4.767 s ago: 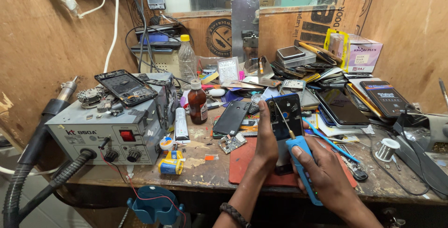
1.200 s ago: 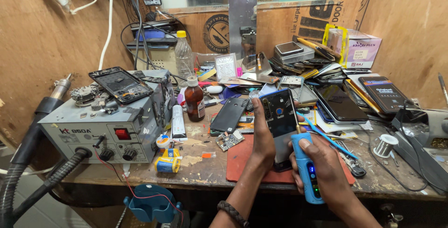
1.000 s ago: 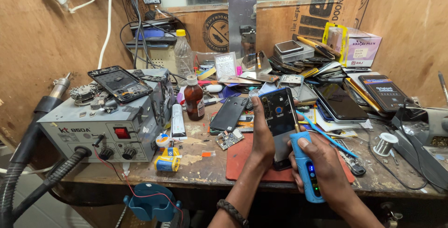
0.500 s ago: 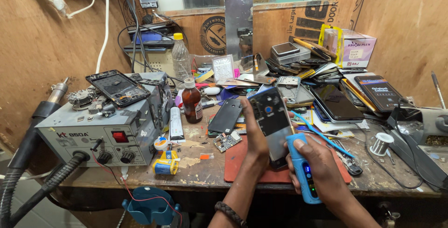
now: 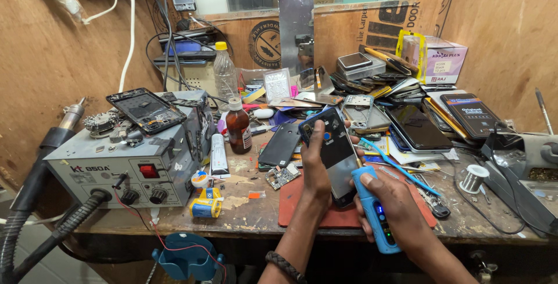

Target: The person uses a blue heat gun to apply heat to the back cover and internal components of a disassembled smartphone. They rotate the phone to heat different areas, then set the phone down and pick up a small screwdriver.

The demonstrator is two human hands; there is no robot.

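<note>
Even, fairly bright light falls from above and behind the camera, leaving the wooden counter (image 5: 244,217) and its clutter clearly lit and mostly sharp. The brightest patch is the mirror strip (image 5: 293,22) at the counter's back edge, where a small overhead glare burns out near the top. Soft reflections sit on the dark phone screens (image 5: 415,127) toward the right back corner. Shadows are short and soft; below the front edge it turns dim. Wide-angle stretching bends the corners.
</note>
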